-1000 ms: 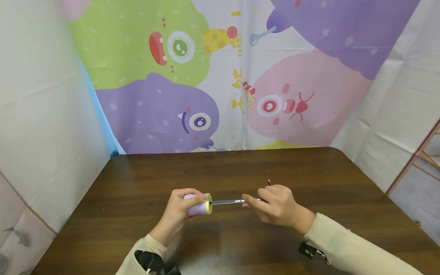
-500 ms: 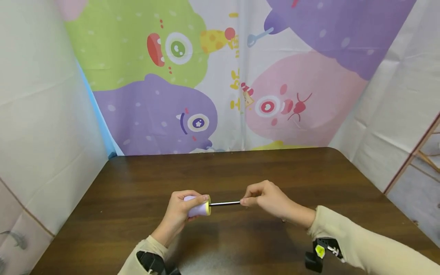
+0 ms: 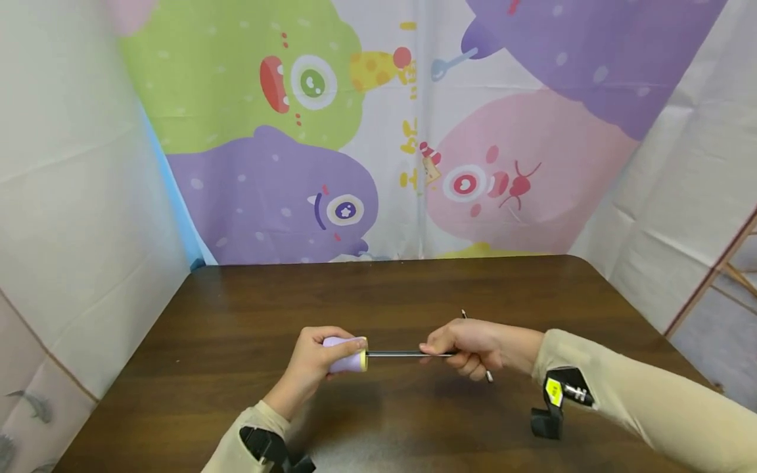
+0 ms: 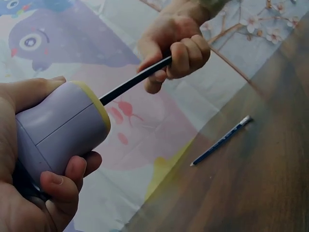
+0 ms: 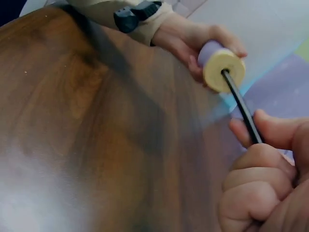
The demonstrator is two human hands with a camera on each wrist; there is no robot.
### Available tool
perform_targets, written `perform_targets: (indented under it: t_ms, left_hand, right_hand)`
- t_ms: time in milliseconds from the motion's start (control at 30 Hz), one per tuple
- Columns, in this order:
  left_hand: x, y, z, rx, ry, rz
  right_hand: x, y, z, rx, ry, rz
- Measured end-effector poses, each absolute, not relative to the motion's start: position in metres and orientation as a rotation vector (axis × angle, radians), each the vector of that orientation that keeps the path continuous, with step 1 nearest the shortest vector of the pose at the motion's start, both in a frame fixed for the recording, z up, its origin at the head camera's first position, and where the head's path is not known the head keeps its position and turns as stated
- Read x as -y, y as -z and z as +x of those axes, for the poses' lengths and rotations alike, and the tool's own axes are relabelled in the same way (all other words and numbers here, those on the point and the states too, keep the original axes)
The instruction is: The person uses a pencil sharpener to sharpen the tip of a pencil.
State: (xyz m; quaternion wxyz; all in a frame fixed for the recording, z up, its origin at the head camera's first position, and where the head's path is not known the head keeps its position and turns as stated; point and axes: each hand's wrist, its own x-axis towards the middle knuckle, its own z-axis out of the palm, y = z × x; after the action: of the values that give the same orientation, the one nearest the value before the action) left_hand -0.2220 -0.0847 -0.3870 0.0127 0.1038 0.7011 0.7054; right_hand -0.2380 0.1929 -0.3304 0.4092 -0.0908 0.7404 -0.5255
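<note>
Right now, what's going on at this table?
A person holds a lilac pencil sharpener with a yellow face in the left hand. The right hand grips a dark pencil whose tip sits in the sharpener's hole, both held above the brown table. A second pencil lies on the table beyond the right hand. Whether the pencil is turning cannot be told.

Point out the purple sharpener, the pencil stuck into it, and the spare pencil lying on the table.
purple sharpener (image 4: 60, 128), left wrist view, on its purple side wall.
pencil (image 3: 393, 353), head view, mid-shaft between the hands.
spare pencil (image 4: 219, 141), left wrist view, middle of its shaft.
</note>
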Motion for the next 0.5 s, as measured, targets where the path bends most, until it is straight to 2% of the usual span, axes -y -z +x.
perform_targets:
  t_ms: [67,133,367,500]
  left_hand:
    - [0.086,0.387,-0.224,-2.196,-2.192,0.324]
    - [0.087,0.386,-0.225,-2.182,-2.211,0.335]
    - [0.091,0.378,-0.222,-2.055,-2.277,0.362]
    - [0.091,0.377,-0.219,-1.986,-2.268,0.406]
  right_hand:
    - [-0.194,0.328,-0.235,-1.988,1.32,-0.376]
    - [-0.194,0.327,-0.231,-2.215,1.266,-0.661]
    - [-0.187,0.34,-0.219,-3.057,0.568,-2.288]
    - [-0.181,0.34,-0.223,-3.111,0.173,-2.976]
